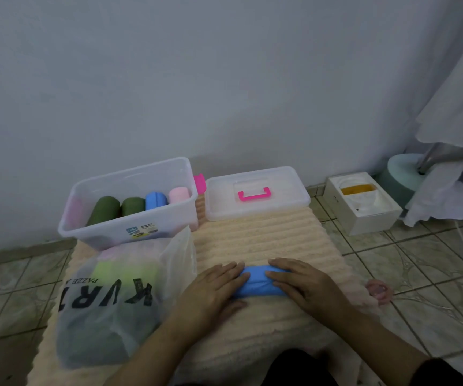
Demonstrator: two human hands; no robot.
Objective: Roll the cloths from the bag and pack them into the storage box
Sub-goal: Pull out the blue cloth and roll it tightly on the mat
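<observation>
A blue cloth point(258, 281), rolled into a short tube, lies on a ribbed peach mat point(266, 238). My left hand point(213, 288) presses flat on its left end, and my right hand point(302, 282) presses flat on its right end, fingers straight. A clear storage box point(91, 232) stands at the back left, holding two green rolls point(105, 210), a blue roll point(155, 200) and a pink roll point(179, 195). A translucent plastic bag point(108, 302) with black lettering lies left of my hands; a yellow-green cloth and darker cloths show through it.
The box's clear lid point(256, 193) with a pink handle lies on the mat at the back. A white carton point(361, 201) sits on the tiled floor to the right, near a teal stand base point(403, 174) and hanging white fabric. A wall closes the back.
</observation>
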